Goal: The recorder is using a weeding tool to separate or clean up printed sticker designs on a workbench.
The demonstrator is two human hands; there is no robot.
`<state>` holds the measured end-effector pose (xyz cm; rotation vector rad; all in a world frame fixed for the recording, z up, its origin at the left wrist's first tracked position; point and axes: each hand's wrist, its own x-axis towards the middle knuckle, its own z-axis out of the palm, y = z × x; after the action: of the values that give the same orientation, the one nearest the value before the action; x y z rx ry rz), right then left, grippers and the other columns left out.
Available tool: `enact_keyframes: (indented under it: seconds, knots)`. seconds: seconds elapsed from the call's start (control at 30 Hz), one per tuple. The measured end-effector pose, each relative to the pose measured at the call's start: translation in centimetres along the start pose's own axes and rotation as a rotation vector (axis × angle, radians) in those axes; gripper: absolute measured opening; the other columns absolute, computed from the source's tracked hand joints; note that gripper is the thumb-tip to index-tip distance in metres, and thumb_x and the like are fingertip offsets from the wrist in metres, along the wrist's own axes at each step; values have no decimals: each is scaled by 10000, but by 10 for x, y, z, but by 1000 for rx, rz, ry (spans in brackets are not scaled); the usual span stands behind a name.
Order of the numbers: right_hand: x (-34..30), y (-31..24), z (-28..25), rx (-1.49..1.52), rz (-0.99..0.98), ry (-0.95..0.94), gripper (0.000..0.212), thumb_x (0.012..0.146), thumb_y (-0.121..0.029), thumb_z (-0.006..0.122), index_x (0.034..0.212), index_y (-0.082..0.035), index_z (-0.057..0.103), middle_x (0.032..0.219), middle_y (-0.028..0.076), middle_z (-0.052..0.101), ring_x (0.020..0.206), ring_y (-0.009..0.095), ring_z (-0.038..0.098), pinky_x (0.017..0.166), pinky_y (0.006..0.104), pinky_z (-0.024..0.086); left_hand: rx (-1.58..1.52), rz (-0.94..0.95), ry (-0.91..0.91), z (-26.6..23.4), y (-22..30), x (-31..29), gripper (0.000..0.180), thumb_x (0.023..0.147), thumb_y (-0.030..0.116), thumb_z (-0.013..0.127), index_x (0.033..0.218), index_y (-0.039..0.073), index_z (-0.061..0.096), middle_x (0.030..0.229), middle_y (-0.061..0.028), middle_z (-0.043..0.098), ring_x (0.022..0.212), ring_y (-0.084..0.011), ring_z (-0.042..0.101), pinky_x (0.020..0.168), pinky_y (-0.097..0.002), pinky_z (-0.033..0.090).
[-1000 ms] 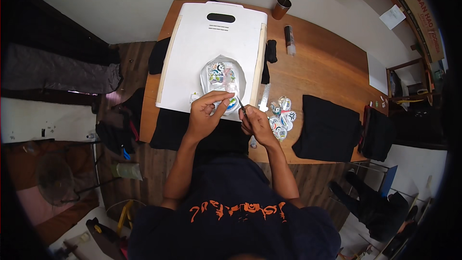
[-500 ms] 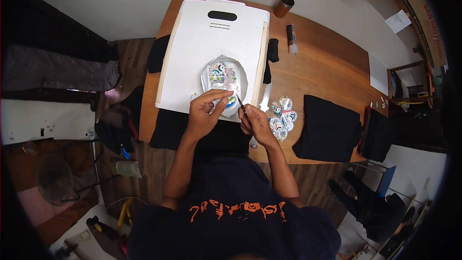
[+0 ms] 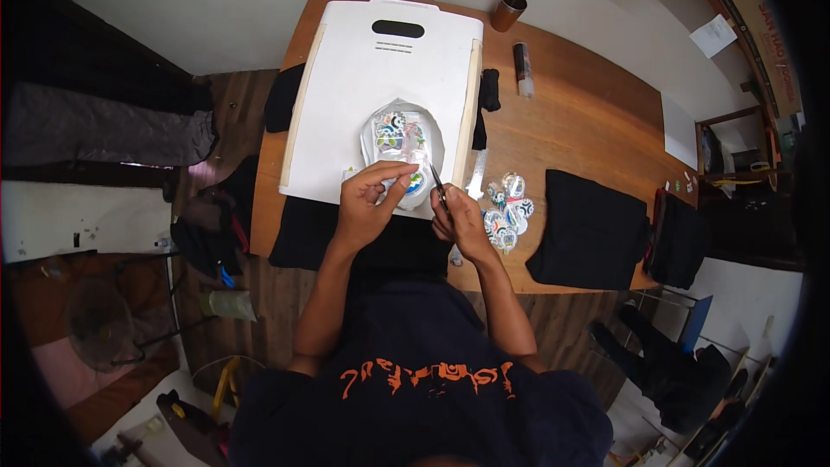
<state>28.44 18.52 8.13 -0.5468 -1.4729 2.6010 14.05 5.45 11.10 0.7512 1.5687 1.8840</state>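
The slim dark tool (image 3: 438, 184), over the near right corner of the white board (image 3: 346, 78), looks light and stiff, probably best held along its shaft, away from the narrow tip. The round printed piece (image 3: 416, 183), at the board's near edge, seems thin, light and perhaps slick, so its rim likely suits a fingertip pinch. The right hand (image 3: 462, 220), just off the board's near right corner, is clamped on the tool, tip pointing away from the body. The left hand (image 3: 365, 205), at the board's near edge, arches with thumb and forefinger beside the piece; whether they grip it, I cannot tell.
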Motion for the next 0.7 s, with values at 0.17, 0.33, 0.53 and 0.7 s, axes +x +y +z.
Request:
enact_keyframes:
  seconds: [0.17,0.33,0.53,0.7]
  knots:
    - [4,0,2,18,-38,-15,440,1059,-434,336,984,-37,512,531,-39,319,419,52,257,423,222,251,-131,-5,56,9,7,3,263,922,-31,621,1180,-78,619,1103,-134,658,978,-136,652,795,-229,541]
    - [9,4,12,9,-76,-11,413,1062,-416,337,1020,-35,491,565,-2,375,445,85,334,466,235,349,-145,4,133,9,7,3,303,898,-27,657,1185,-94,584,1071,-150,662,941,-157,669,727,-211,553]
    - [11,8,15,28,-94,4,364,1065,-379,358,1042,-35,474,632,33,424,531,113,407,554,245,396,-96,46,130,10,11,3,338,874,-59,668,1197,-88,573,1068,-142,652,936,-151,669,734,-209,555]
    - [21,5,12,103,-176,134,231,1017,-285,528,1062,-59,516,663,-55,413,529,41,357,504,212,321,-64,0,59,11,16,3,452,841,-86,691,1262,-69,528,1073,-141,650,923,-143,668,764,-213,555]
